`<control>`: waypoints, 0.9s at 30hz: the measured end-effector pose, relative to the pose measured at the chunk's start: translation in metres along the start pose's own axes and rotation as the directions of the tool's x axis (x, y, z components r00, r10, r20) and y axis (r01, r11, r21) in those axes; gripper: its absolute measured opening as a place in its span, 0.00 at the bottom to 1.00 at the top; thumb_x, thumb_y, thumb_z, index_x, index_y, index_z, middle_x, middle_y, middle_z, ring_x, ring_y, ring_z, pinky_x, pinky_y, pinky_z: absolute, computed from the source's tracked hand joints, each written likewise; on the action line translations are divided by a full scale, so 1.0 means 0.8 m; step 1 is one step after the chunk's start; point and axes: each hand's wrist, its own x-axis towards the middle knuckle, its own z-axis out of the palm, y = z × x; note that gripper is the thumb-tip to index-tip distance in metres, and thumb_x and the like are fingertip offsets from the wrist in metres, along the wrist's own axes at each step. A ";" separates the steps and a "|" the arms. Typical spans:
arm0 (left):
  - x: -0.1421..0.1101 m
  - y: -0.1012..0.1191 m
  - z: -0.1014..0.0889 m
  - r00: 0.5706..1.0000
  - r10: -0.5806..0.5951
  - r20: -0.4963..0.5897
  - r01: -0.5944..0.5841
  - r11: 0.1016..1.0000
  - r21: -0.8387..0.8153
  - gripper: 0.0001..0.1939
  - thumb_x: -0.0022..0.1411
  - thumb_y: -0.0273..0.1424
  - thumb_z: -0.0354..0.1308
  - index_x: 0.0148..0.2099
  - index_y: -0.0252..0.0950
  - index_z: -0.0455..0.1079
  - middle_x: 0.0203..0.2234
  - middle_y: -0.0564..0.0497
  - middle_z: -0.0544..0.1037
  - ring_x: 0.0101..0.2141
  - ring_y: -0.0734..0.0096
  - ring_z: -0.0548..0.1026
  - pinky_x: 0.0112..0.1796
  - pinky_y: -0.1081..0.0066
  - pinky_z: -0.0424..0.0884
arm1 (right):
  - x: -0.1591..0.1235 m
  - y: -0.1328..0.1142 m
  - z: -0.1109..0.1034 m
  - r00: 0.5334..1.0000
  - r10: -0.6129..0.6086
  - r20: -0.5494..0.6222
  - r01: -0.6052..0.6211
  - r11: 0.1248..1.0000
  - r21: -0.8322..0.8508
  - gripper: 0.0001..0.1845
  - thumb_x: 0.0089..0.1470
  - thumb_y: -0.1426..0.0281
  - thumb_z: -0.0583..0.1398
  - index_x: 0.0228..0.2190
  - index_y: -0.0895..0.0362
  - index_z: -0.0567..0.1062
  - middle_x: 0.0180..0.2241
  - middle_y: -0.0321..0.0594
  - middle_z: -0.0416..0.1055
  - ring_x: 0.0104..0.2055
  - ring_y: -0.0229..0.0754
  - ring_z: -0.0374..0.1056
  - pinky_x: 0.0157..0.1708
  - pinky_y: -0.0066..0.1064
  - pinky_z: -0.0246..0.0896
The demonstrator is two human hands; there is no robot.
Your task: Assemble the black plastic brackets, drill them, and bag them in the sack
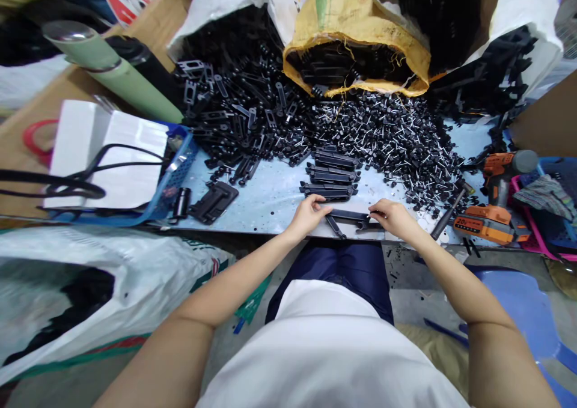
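Note:
My left hand point(310, 217) is closed on the left end of a long black plastic bar point(347, 214) at the table's front edge. A short black arm point(336, 228) slants down from that end. At the bar's right end, my right hand point(394, 219) is pinched, with a pale tip like a small metal pin point(369, 216) at its fingertips. Its head is hidden by the fingers. Just beyond my hands lie three stacked rows of black plastic assemblies point(331, 175). Farther back spreads a heap of black-headed metal pins point(392, 134).
Black plastic links point(243, 113) are piled back left, before a yellow sack point(356, 29). An orange cordless drill point(496, 197) and a hammer point(451, 213) lie right. At left stand a blue basket point(155, 200) and a green tube point(121, 77). A blue chair point(518, 312) is lower right.

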 end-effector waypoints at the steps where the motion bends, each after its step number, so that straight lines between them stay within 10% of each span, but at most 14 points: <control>1: 0.001 -0.004 0.000 1.000 -0.021 0.018 0.021 0.999 0.025 0.14 0.45 0.35 0.63 0.36 0.34 0.70 0.17 0.60 0.65 0.19 0.77 0.64 0.24 0.75 0.61 | 0.000 0.000 0.003 1.000 0.005 0.006 -0.004 1.000 -0.022 0.07 0.52 0.74 0.57 0.33 0.56 0.75 0.32 0.42 0.73 0.33 0.39 0.70 0.34 0.28 0.63; 6: -0.007 -0.013 -0.004 0.979 0.206 -0.010 -0.188 0.911 0.368 0.17 0.53 0.40 0.59 0.42 0.34 0.68 0.26 0.52 0.73 0.27 0.69 0.71 0.29 0.71 0.65 | -0.014 0.005 0.027 0.997 -0.081 -0.010 0.080 0.992 -0.094 0.09 0.57 0.71 0.53 0.33 0.56 0.74 0.29 0.42 0.73 0.32 0.40 0.69 0.32 0.29 0.62; 8: -0.012 -0.011 0.000 0.861 0.492 0.130 -0.479 0.697 0.533 0.17 0.58 0.40 0.55 0.46 0.35 0.67 0.37 0.45 0.75 0.38 0.63 0.72 0.37 0.67 0.65 | -0.023 0.012 0.037 0.976 -0.193 -0.097 0.184 0.979 -0.092 0.12 0.60 0.69 0.51 0.34 0.56 0.74 0.34 0.44 0.74 0.36 0.41 0.68 0.36 0.31 0.63; 11: -0.012 -0.004 0.016 0.544 0.655 0.525 -0.808 0.239 0.538 0.20 0.61 0.40 0.51 0.51 0.33 0.65 0.45 0.40 0.73 0.46 0.59 0.69 0.43 0.64 0.62 | -0.034 0.027 0.045 0.942 -0.270 -0.198 0.229 0.951 -0.207 0.17 0.59 0.59 0.51 0.39 0.57 0.73 0.40 0.48 0.73 0.39 0.43 0.67 0.37 0.34 0.62; 14: -0.001 0.002 0.037 0.460 0.572 0.679 -0.842 0.039 0.539 0.25 0.63 0.43 0.47 0.51 0.26 0.64 0.38 0.38 0.75 0.39 0.60 0.72 0.36 0.65 0.63 | -0.038 0.040 0.045 0.951 -0.203 -0.232 0.098 0.913 -0.397 0.27 0.54 0.48 0.51 0.30 0.59 0.74 0.28 0.48 0.72 0.30 0.44 0.67 0.29 0.32 0.58; 19: -0.007 0.021 0.033 0.519 0.612 0.596 -0.817 0.150 0.558 0.30 0.67 0.43 0.34 0.30 0.30 0.69 0.21 0.43 0.72 0.25 0.66 0.70 0.27 0.69 0.61 | -0.041 0.019 0.011 0.921 -0.326 -0.214 0.227 0.894 -0.386 0.33 0.58 0.49 0.43 0.14 0.57 0.65 0.14 0.40 0.61 0.18 0.36 0.57 0.20 0.29 0.45; 23: -0.062 0.046 0.002 0.426 0.713 0.556 -0.900 0.399 0.178 0.33 0.66 0.44 0.26 0.27 0.36 0.67 0.17 0.50 0.70 0.20 0.72 0.68 0.25 0.72 0.63 | -0.051 -0.038 -0.029 0.828 -0.539 -0.157 0.557 0.821 0.123 0.31 0.61 0.52 0.40 0.17 0.56 0.65 0.14 0.37 0.59 0.18 0.36 0.57 0.20 0.29 0.47; 27: -0.115 0.056 -0.001 0.509 0.761 0.403 -0.783 0.603 -0.149 0.36 0.65 0.45 0.21 0.26 0.37 0.67 0.16 0.50 0.69 0.19 0.73 0.69 0.25 0.71 0.66 | -0.053 -0.091 0.004 0.844 -0.472 -0.253 0.516 0.591 0.620 0.30 0.60 0.50 0.37 0.19 0.54 0.62 0.15 0.36 0.59 0.18 0.36 0.58 0.21 0.30 0.54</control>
